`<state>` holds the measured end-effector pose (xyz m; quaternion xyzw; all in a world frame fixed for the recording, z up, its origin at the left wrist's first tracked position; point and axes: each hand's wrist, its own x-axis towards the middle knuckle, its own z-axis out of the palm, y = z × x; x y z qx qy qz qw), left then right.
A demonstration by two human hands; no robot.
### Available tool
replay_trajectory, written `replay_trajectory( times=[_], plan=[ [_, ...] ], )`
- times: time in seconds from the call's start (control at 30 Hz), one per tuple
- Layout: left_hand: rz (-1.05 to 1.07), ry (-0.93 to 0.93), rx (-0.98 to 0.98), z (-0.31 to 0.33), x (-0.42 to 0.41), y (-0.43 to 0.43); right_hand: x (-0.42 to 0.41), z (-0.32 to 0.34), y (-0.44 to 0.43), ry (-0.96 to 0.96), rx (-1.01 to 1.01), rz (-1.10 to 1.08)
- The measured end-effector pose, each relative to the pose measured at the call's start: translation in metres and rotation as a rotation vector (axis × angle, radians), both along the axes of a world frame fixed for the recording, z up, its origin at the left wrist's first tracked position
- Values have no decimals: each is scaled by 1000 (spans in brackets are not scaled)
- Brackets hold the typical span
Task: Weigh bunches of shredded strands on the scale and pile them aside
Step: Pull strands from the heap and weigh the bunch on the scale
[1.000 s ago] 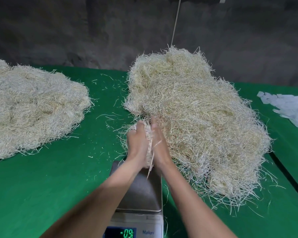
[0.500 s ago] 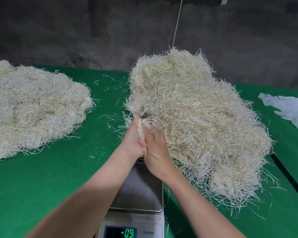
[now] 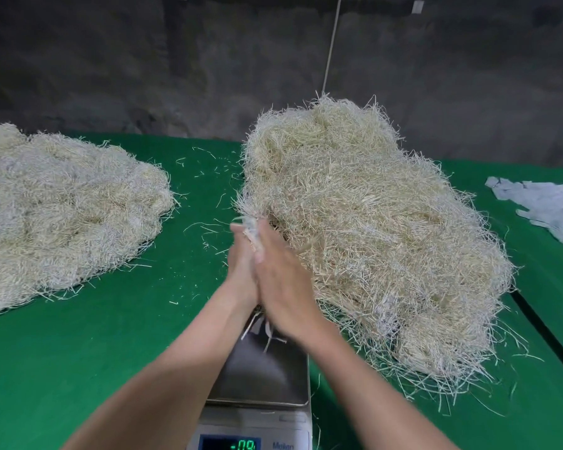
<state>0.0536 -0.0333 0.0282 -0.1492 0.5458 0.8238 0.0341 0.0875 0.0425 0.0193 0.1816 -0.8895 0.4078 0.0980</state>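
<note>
I see the left hand [image 3: 240, 266] and the right hand [image 3: 285, 289] pressed palm to palm above the far end of the silver-topped digital kitchen scale [image 3: 267, 375]. The fingers look straight rather than curled, and a small bunch of pale shredded strands [image 3: 251, 227] is sandwiched flat between them, with its tips poking out past the fingertips and a few loose ends hanging below the wrists. The right hand covers most of the left, so I cannot make out the left thumb. The bunch is at the near-left edge of the big heap of straw-coloured shredded strands [image 3: 371, 238], touching or just beside its fringe. A second, flatter, greyer heap of shredded strands [image 3: 62, 216] lies well apart on the left of the green cloth-covered table [image 3: 111, 352]. The scale's green-lit display [image 3: 246, 445] reads "-0.9" or "-09"; I cannot make out a decimal point. Beside it, blue lettering starting with "M" is cut off by the frame edge, so I cannot read it for sure. White crumpled scraps [image 3: 550, 203] lie at the far right.
</note>
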Motion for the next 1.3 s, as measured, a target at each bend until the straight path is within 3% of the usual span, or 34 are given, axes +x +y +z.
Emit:
replay_trajectory(
  times=[0.07, 0.17, 0.23, 0.37, 0.5, 0.53, 0.63, 0.7, 0.77, 0.83, 0.93, 1.0, 1.1, 1.23, 1.3],
  plan=[
    [-31, 88, -52, -4, 8, 7, -4, 0, -8, -5, -54, -43],
    [-131, 21, -175, 0, 5, 15, -23, 14, 7, -176, -259, -29],
    [-198, -60, -81, 9, 0, 7, -30, 13, 18, -179, -449, -65],
    [-145, -74, 182, 9, -1, -10, -47, 4, 40, -187, -754, -474],
    [-105, -17, 170, 2, 0, -16, -54, 6, 46, -168, -744, -526],
    [-132, 14, 60, 1, 1, -16, -51, 6, 45, -156, -702, -497],
    [-175, 242, -645, 3, 1, -10, -40, 1, 36, 10, -457, -314],
    [-99, 325, -841, 1, -2, -4, -34, -1, 28, 227, -189, -203],
    [-14, 257, -686, -1, -4, -1, -35, 0, 26, 362, 2, -191],
    [54, 127, -376, 0, -7, -5, -40, 1, 31, 335, -16, -218],
    [83, 24, -119, -3, -5, -7, -44, 4, 30, 63, -522, -379],
    [-58, -85, -8, -2, 5, 2, -47, 8, 25, 41, -674, -448],
    [-117, -157, 63, -1, 7, 16, -51, 6, 27, 99, -429, -431],
    [218, -114, 42, 7, -19, 9, -20, -13, 2, 242, -164, -274],
    [251, -125, -21, 2, -18, 13, -23, -17, 2, 273, -140, -271]
  ],
)
